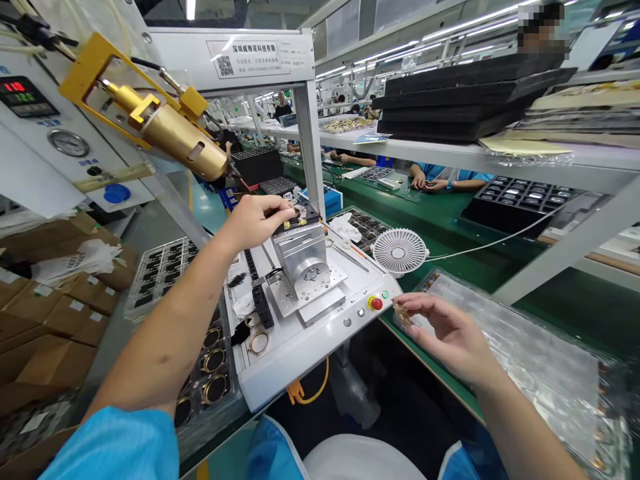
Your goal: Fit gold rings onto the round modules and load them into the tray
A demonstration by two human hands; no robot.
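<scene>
My left hand (263, 217) reaches to the top of a metal fixture block (303, 257), its thumb and fingers pinched together. Whatever they grip there is hidden or too small to name. Yellow bits show on the dark top of the fixture beside my fingertips. Between the thumb and fingers of my right hand (450, 330) is a small gold-brown part (401, 313), held upright near the machine's front right corner. A gold heating cylinder (187, 143) with a thin tip hangs tilted above and left of my left hand.
A red button (377, 304) sits on the machine's front panel. A white round fan (399, 251) stands to its right. Trays of round gold-rimmed parts (214, 360) lie at left; a plastic-covered tray (515, 353) lies at right. A co-worker's hands (427, 181) show across the bench.
</scene>
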